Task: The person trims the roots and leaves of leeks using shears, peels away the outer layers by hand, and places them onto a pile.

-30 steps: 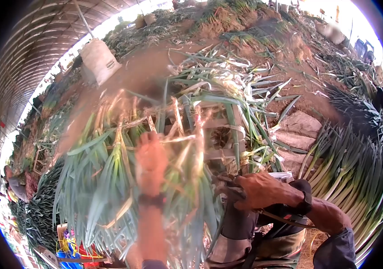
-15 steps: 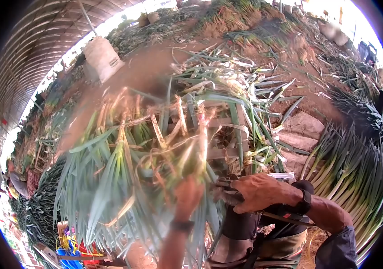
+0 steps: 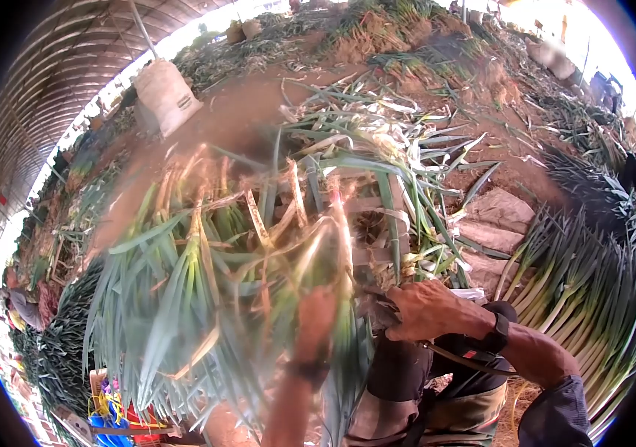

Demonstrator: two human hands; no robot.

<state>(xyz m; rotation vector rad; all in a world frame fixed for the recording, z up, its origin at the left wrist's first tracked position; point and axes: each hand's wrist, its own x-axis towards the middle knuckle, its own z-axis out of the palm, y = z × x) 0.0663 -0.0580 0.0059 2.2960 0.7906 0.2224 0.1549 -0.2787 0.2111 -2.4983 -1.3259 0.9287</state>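
A big heap of green onions (image 3: pixel 176 298) with long green leaves and pale, rooted ends lies in front of me. My left hand (image 3: pixel 316 316) is blurred and lies against the leaves near one thick stalk (image 3: pixel 342 238); its fingers cannot be made out. Just right of that stalk, my right hand (image 3: pixel 430 309) has its fingers curled round something dark and too unclear to name. A watch (image 3: pixel 502 333) is on the right wrist. Loose peeled leaves (image 3: pixel 385 134) lie beyond the heap.
Cleaned green onions (image 3: pixel 579 298) lie in a row at the right, beside flat brownish bundles (image 3: pixel 497 223). A white sack (image 3: pixel 165 97) stands at the back left. Blue and red items (image 3: pixel 121 421) are at the lower left. My knees (image 3: pixel 400 395) are below.
My right hand has moved slightly up and left with its fingers more closed. The thick stalk near my left hand now leans further right.
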